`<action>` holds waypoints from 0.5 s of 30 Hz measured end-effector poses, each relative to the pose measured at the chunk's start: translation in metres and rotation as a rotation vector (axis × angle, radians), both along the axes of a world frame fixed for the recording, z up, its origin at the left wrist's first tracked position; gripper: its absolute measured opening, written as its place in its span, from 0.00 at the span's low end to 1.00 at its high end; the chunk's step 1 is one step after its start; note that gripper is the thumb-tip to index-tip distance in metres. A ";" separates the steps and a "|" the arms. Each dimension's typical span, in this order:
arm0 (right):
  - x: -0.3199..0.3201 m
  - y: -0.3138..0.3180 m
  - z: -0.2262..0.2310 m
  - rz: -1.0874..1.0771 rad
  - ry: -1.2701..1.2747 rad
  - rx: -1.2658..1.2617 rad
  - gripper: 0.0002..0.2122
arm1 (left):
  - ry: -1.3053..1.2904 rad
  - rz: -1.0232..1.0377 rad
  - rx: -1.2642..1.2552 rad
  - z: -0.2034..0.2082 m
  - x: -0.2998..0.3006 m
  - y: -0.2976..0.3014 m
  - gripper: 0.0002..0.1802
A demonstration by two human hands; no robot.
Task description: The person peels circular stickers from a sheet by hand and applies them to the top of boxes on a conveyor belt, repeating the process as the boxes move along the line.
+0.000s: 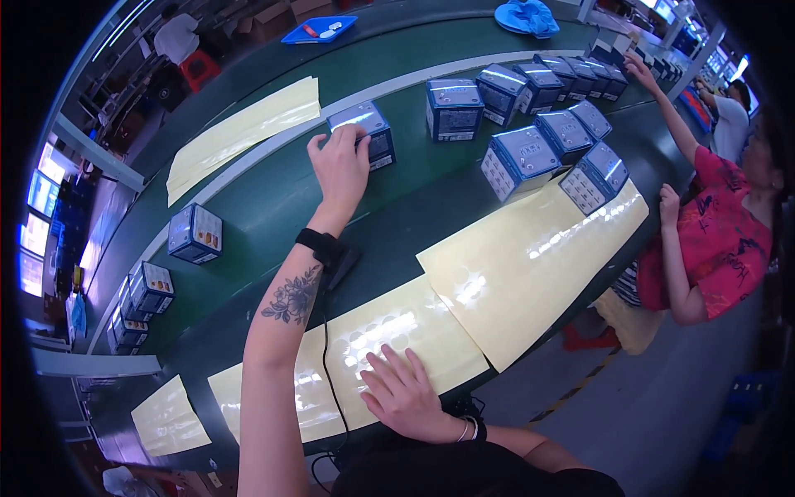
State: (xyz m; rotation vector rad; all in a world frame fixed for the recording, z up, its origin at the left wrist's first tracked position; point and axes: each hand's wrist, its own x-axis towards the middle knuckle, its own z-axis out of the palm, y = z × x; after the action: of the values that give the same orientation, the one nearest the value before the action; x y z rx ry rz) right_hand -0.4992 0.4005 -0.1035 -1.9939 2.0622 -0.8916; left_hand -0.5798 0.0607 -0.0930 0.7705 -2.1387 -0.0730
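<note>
A: Biggest?
B: Long dk-green flat surface [248, 240], w/ glossy pale-yellow rect. sheets [563, 286] along near edge.
A: Next?
B: Blue cube-shaped printed box [379, 132], upright on surface, just R of glossy far yellow sheet [248, 132].
A: Hands?
B: Bare L hand [341, 166]: grip part-curled, fingers on box top; can't tell if it has hold. Bare R hand [406, 402]: grip spread on near sheet, nothing held.
</note>
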 end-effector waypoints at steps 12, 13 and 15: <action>0.000 0.002 -0.007 0.014 0.018 0.011 0.15 | 0.072 0.002 -0.240 -0.014 0.011 -0.008 0.10; 0.002 0.001 -0.007 0.021 0.026 0.014 0.16 | 0.017 0.011 -0.250 -0.014 0.016 -0.010 0.09; 0.006 -0.004 -0.008 0.067 0.013 0.023 0.16 | -0.084 0.006 -0.227 -0.013 0.027 -0.018 0.11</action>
State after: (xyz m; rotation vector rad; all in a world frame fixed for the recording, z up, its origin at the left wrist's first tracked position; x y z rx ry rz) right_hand -0.4928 0.3968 -0.1115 -2.0487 1.9904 -0.8411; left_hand -0.5524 0.0423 -0.1056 0.6558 -2.1773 0.2060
